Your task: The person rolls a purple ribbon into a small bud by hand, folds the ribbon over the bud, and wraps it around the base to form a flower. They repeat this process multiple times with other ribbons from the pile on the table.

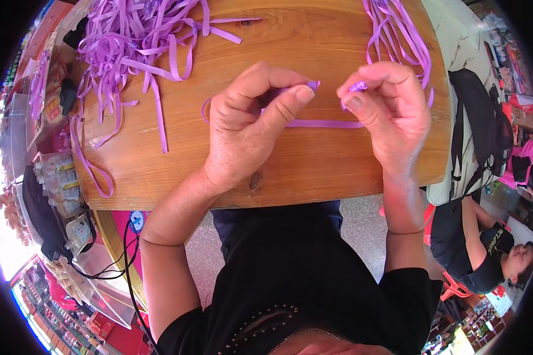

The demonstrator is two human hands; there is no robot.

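Note:
Above the wooden table (314, 165), my left hand (240, 121) pinches one end of a purple ribbon (326, 123) between thumb and forefinger, and the tip pokes out past them. Across a small gap, my right hand (394, 112) pinches a small bunched purple piece (357, 87), perhaps a knot or the ribbon's other end; the fingers hide most of it. Below both hands the ribbon's length runs across from one side to the other. The two pinched parts are apart.
A tangled heap of purple ribbons (124, 53) covers the table's far left, strands trailing toward the near edge. Another bundle of ribbons (405, 38) lies at the far right. A black bag (482, 124) rests beyond the right edge. Another person (485, 248) sits at the right.

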